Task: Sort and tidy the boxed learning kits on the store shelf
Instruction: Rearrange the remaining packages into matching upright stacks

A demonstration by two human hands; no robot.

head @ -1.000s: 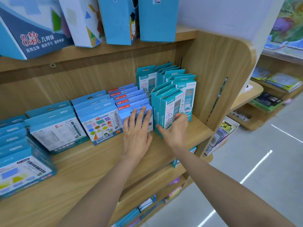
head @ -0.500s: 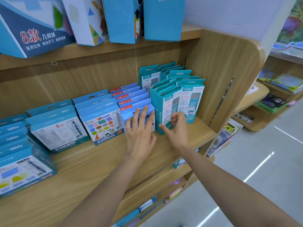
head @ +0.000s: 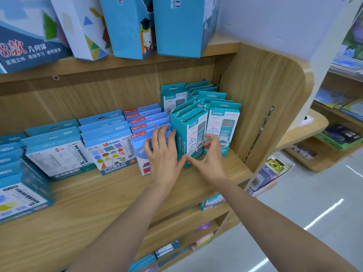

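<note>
Rows of boxed kits stand on the wooden shelf (head: 102, 195). My left hand (head: 163, 154) lies flat, fingers straight, on the front box of the blue red-labelled row (head: 140, 132). My right hand (head: 208, 156) curls its fingers round the front teal box (head: 189, 130), thumb at the box's lower left corner. A second teal box (head: 224, 122) stands just right of it, with more teal boxes (head: 172, 97) behind. To the left stand the shapes kit row (head: 110, 150) and the white-fronted kit row (head: 57, 156).
Large boxes (head: 127, 26) overhang from the upper shelf. The rounded wooden side panel (head: 275, 107) closes the shelf on the right. More blue kits (head: 15, 197) sit at far left. Lower shelves hold stock; the aisle floor (head: 314, 213) lies to the right.
The front teal box has shifted left against the blue row and stands straighter. My right hand moved from its side to its front. My left hand stayed on the blue row.
</note>
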